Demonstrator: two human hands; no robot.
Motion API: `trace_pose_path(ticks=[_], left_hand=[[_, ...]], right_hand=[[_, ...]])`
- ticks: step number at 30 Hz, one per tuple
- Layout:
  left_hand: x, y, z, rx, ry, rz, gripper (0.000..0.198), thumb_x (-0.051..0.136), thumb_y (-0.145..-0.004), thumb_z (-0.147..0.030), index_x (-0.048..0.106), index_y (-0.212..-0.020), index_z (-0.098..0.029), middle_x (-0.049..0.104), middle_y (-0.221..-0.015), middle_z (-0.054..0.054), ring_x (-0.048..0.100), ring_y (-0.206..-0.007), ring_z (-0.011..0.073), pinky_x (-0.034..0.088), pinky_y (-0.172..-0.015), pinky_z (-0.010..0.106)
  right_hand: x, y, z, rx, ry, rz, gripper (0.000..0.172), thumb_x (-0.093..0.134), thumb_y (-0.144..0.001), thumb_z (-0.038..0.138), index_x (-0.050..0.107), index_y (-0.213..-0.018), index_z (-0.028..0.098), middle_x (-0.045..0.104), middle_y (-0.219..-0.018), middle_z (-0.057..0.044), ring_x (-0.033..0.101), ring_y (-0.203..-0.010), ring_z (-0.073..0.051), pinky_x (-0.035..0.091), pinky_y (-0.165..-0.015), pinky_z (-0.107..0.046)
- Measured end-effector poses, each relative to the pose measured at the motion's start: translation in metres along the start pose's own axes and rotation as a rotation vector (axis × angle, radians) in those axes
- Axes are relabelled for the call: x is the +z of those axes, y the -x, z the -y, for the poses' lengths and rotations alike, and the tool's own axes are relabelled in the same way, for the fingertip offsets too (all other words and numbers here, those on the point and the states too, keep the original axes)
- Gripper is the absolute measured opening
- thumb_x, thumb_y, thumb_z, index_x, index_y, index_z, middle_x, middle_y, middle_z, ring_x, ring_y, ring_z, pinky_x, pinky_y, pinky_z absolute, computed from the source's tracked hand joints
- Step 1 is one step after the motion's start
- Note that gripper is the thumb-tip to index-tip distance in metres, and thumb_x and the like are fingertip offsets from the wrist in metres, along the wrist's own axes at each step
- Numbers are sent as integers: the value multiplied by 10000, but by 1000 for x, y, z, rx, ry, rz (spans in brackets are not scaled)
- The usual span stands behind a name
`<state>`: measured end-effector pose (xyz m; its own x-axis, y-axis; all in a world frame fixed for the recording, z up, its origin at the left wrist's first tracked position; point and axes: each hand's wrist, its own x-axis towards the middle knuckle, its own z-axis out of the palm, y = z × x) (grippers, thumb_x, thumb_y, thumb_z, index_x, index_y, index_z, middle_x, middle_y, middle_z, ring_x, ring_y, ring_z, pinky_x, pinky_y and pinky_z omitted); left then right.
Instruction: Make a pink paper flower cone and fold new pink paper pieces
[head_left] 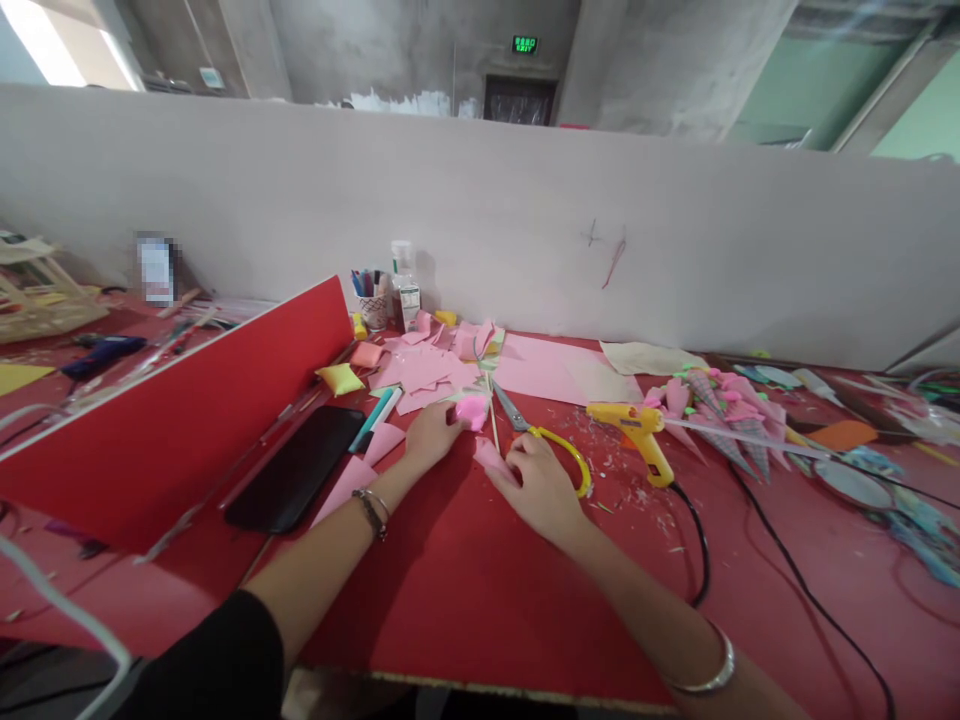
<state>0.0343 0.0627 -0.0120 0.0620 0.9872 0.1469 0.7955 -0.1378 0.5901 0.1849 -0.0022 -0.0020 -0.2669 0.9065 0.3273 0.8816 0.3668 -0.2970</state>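
One head-worn camera, above the near edge of the red table (465, 600), faces forward and down, covering the left hand (435, 437) and right hand (546, 490) at close range and the pale partition (450, 190) beyond.

Part of the yellow-handled scissors (543, 433) is covered by the right hand (541, 490), and one end of the pink paper piece (491, 458) is hidden by its fingers. The cord (703, 540) of the glue gun (634, 430) is lost behind the right forearm (652, 600). At the left, a phone screen (156, 268) is blurred into blocks. The black sleeve (217, 650) is cut off by the bottom edge.
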Motion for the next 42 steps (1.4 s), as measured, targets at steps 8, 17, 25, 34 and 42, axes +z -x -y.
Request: trace_pose_path(ticks=[8,17,25,34,42], left_hand=[[-23,0,11,79,160,-65,174,450,-667,-172,519,-822,-131,586,-809,48,539,-731,161,418,-648,268],[-23,29,4,370,294,43,91,416,-685,-191,365,-609,-192,432,-601,-37,421,-562,113,341,-506,224],[-12,36,11,386,347,133,152,416,-717,-200,295,-626,-203,582,-789,34,494,-636,131,350,-541,239],[-4,44,8,305,242,82,57,409,-725,-189,353,-729,-200,572,-697,9,539,-600,143,369,-514,233],[-12,52,-3,352,98,95,160,446,-724,-277,416,-858,-197,596,-798,24,578,-685,167,419,-561,260]], right_hand=[[0,0,5,67,110,89,341,421,-794,323,473,-497,163,477,-642,-30,462,-633,-132,318,-533,-240],[2,0,6,84,141,142,325,433,-772,323,425,-486,170,466,-541,-8,431,-506,-119,204,-471,-251],[5,1,1,74,-196,-136,186,437,-795,343,475,-846,169,514,-700,-19,487,-587,-129,380,-522,-239],[0,6,5,-401,-217,-352,200,433,-810,123,505,-978,203,541,-874,-42,526,-830,-136,434,-724,-250],[1,7,5,-285,-307,-355,193,468,-789,136,499,-971,196,526,-887,-48,525,-838,-132,440,-744,-256]])
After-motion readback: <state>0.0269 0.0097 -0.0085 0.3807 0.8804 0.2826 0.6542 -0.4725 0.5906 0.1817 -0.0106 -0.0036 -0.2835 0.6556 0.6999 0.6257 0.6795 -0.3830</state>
